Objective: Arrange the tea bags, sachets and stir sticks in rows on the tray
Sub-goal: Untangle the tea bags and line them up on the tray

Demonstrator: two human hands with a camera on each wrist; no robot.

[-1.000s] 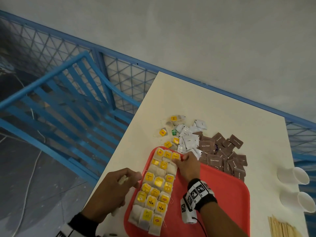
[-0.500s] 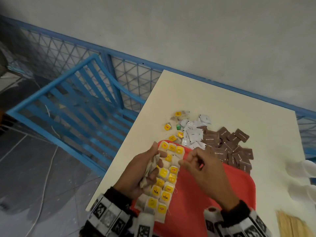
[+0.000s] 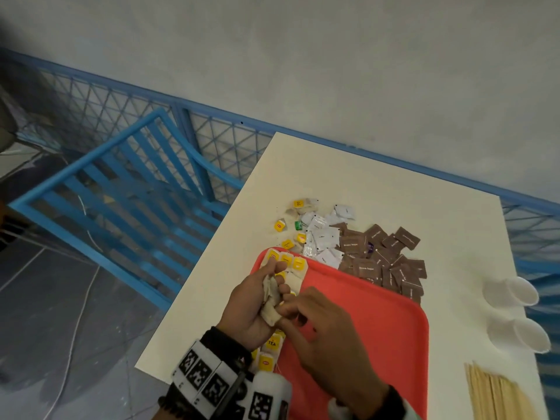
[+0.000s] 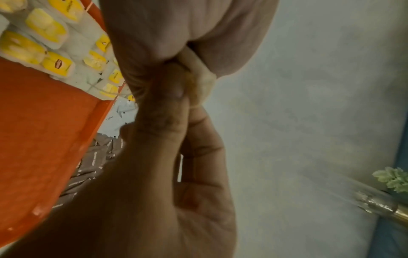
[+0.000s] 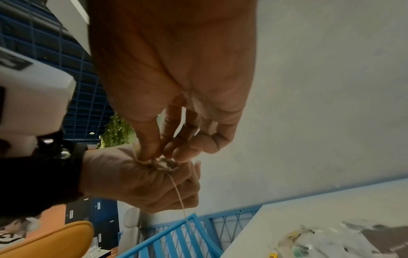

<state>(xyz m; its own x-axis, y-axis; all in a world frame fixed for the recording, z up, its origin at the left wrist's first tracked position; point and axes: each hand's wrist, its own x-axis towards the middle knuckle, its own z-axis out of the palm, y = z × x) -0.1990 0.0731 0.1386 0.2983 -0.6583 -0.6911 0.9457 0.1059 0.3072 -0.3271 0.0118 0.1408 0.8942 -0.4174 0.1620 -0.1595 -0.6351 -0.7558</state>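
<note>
Left hand curled round a crumpled tea bag, long axis running up over the tray's left rows; right hand pinching its lower end (string dangling), nearer the bare tray.

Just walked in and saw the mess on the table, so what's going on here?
A person is laying tea bags in rows on a red tray. The left hand grips a small bunch of tea bags above the tray, and the right hand pinches at that bunch. Rows of tea bags fill the tray's left side. White sachets, brown sachets and stir sticks lie on the table, unsorted.
</note>
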